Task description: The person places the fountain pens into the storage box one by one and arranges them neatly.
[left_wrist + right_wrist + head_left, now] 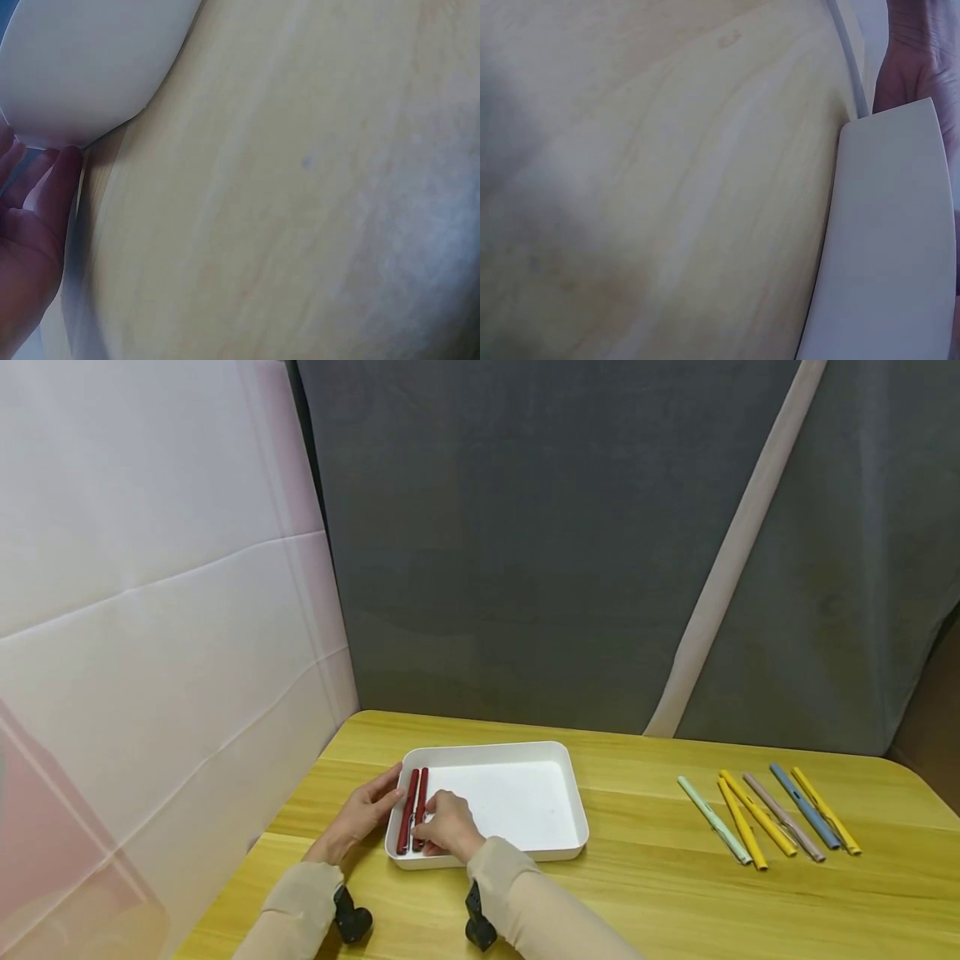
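Observation:
Two dark red pens with clips stand out in the head view, the outer pen (pixel 408 812) and the inner pen (pixel 423 785). They lie side by side along the left end of a white tray (pixel 510 797). My right hand (pixel 450 827) is over the near left part of the tray, thumb and fingers pinching the inner pen near its lower end. At the tray's left wall, my left hand (pixel 363 814) rests with fairly straight fingers against the outside and the thumb at the rim. The left wrist view shows its fingers (pixel 56 187) touching the tray's outer wall.
On the right of the wooden table (pixel 637 893) lies a row of pens: a mint green pen (pixel 714 820), several yellow pens (pixel 742 823), a mauve pen (pixel 783 817) and a blue pen (pixel 805 806). A grey curtain (pixel 540 543) hangs behind, white fabric (pixel 165 560) at left.

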Demonstrator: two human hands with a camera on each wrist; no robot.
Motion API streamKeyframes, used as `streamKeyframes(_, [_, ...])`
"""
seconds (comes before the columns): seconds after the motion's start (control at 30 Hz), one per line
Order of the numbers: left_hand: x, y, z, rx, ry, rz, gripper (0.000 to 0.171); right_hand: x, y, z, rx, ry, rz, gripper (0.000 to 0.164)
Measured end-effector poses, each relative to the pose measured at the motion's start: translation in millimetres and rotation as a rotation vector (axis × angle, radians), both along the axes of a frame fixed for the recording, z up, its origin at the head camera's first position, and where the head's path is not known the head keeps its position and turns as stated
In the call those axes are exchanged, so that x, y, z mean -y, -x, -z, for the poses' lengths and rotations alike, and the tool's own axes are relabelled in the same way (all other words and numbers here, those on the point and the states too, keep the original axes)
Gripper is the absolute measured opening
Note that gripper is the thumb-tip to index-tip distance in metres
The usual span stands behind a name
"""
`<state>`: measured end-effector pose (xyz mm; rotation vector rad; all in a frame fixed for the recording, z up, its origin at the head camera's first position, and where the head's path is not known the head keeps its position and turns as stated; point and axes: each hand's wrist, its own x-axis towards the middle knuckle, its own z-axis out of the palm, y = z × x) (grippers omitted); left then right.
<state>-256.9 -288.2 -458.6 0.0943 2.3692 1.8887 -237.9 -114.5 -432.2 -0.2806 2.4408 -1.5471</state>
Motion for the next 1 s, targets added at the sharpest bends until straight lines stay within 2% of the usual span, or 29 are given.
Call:
streamKeyframes(0.33, [-0.7, -1.0, -2.0, -0.004, 0.033, 0.003, 0.059, -0.2, 0.4, 1.0, 0.020, 0.025, 0.008, 0.022])
streamKeyframes(0.7, [-2.8, -3.0, -3.5, 0.007, 0.013, -0.006, 0.058, 0.0, 1.7, 3.0, 0.033, 0.032, 0.008, 0.024])
streamKeyframes(1.0, [-2.7, -2.6, -3.2, 0.012, 0.004, -0.021, 0.058, -7.6, 4.8, -0.3, 0.117, 0.095, 0.018, 0.032])
